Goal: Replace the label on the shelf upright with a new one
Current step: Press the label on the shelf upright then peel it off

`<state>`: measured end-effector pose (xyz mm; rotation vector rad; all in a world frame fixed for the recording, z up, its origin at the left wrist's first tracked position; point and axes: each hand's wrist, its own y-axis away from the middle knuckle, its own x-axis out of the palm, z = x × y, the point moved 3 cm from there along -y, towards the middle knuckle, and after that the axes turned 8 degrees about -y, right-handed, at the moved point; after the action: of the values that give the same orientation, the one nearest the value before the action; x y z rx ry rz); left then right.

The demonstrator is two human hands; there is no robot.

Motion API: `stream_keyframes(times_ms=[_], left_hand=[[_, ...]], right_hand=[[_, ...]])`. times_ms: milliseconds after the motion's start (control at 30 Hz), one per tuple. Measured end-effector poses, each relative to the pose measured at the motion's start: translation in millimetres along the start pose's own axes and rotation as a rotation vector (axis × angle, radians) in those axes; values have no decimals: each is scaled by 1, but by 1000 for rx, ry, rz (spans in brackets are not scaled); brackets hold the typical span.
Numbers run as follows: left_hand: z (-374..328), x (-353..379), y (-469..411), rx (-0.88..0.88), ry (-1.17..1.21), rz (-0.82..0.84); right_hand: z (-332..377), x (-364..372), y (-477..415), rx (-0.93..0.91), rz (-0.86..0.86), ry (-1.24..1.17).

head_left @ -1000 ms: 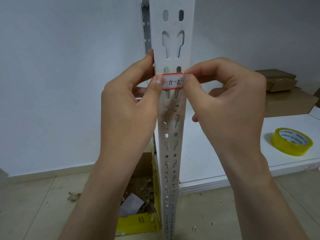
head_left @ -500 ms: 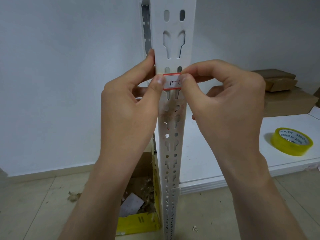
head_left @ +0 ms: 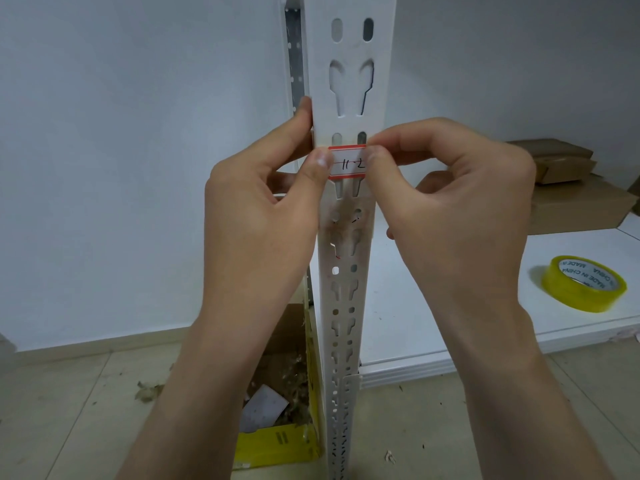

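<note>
Both hands are working at the white slotted shelf upright [head_left: 349, 98], which is standing straight up in the middle of the room's corner with bare wall behind it on the left. The left hand [head_left: 263, 216] is wrapping the upright's left edge, fingers tucked behind it and the thumb pressing the left end of the label [head_left: 347, 163]. The right hand [head_left: 450, 209] is curling in from the other side, thumb and forefinger pinched together on the label's right end at the upright's right edge. The label is sitting flat across the face of the upright, covering part of a keyhole slot pair; it is white with a red border, and the handwriting on it is reading something like "11-2". Just below it, the metal is looking smudged and scuffed. To the right, the white shelf [head_left: 433, 323] is lying low and mostly bare near the post, with a roll of yellow tape [head_left: 583, 284] printed "MADE IN CHINA" well apart from the hands, and brown cardboard boxes [head_left: 571, 188] stacked farther back. On the floor left of the post's foot, a yellow box [head_left: 280, 448] of scraps is sitting close against it.
</note>
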<state>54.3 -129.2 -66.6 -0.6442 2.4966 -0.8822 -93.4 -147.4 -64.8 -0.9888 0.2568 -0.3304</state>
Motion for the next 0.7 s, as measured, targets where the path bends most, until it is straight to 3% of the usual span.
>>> stream_keyframes(times_ms=[700], left_hand=[[0, 0, 0, 15, -8, 2]], right_hand=[[-1, 0, -2, 16, 82, 25]])
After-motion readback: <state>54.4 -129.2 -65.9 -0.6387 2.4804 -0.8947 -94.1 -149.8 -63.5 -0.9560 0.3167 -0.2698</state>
